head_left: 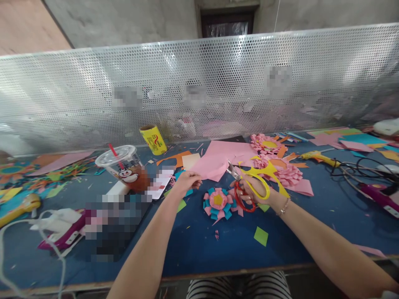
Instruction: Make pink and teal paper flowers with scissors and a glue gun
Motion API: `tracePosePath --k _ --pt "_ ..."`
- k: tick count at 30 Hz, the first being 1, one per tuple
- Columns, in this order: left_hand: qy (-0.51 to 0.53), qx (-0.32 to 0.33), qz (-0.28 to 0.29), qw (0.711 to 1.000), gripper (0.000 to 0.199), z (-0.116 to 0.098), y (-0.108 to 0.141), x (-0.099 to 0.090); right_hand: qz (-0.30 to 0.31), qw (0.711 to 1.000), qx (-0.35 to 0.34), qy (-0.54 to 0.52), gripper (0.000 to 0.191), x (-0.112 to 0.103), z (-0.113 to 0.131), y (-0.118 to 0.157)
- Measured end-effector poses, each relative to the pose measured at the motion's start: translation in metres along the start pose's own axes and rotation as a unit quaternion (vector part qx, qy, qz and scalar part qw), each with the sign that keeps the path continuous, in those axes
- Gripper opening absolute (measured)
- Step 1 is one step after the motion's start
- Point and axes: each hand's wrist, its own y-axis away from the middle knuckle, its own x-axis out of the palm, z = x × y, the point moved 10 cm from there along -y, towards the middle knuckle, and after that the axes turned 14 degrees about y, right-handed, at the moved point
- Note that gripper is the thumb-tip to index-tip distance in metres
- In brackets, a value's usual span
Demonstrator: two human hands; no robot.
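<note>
My left hand pinches the near left edge of a large pink paper sheet, its fingers closed. In my right hand is a pair of scissors with one red and one yellow handle loop. Its metal blades point up and left at the sheet's right part and look parted. On the blue table between my hands lies a paper flower with pink and blue petals and a yellow middle. Just past my right hand are yellow paper scraps and a fringed pink paper flower.
A lidded drink cup with a red straw stands left, near a phone. Behind is a yellow roll. A yellow glue gun with tangled cords lies right. A perforated metal panel borders the table's back.
</note>
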Motion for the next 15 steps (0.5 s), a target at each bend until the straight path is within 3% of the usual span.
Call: tracePosePath --k 7,15 --pt "-0.034 0.012 -0.057 0.998 0.003 -0.008 0.002 -0.014 0.016 0.995 -0.095 0.029 0.024 0.001 0.013 0.005" --pt "-0.040 0.062 -0.019 0.997 0.006 -0.016 0.000 -0.006 -0.046 0.990 -0.116 0.064 0.037 -0.004 0.020 0.008"
